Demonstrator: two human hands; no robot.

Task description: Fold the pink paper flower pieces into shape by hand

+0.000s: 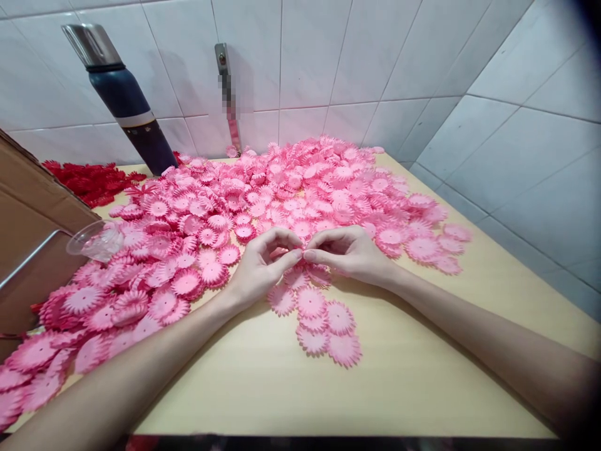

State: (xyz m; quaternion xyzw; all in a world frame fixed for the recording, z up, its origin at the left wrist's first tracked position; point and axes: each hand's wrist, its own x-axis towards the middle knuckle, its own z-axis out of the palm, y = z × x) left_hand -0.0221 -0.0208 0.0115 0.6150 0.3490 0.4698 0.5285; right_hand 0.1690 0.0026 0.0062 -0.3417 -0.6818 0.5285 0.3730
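- Both bare hands meet over the middle of the table: the left hand (260, 266) and the right hand (352, 254) pinch thumb to forefinger, tips together, on a small pink piece (302, 249).
- Pale tiled walls (310, 56), glossy and faintly veined, join in a corner at the right; darkness cuts off the upper right edge.
- Yellowish table (225, 388), smooth, its near edge running along the bottom of the view.
- Broad heap of pink discs (300, 188), spread from the far edge to the near left, where it is cut off; they are thin and round, with toothed rims, many with a dark centre hole.
- Brown cardboard box (28, 188) at the left, only partly in view.
- Dark blue bottle (126, 103) with a metal cap, appearing tilted; its print is too small to read.
- Red pieces (94, 181) piled behind the box, their shapes hard to make out.
- Loose cluster of discs (323, 322), overlapping flat just below the hands.
- Clear plastic cup (96, 241) by the box, touching the heap.
- Metal fitting (222, 57) on the wall, partly pixelated below.
- Fingertips mostly hide the pinched piece, so its shape cannot be told.
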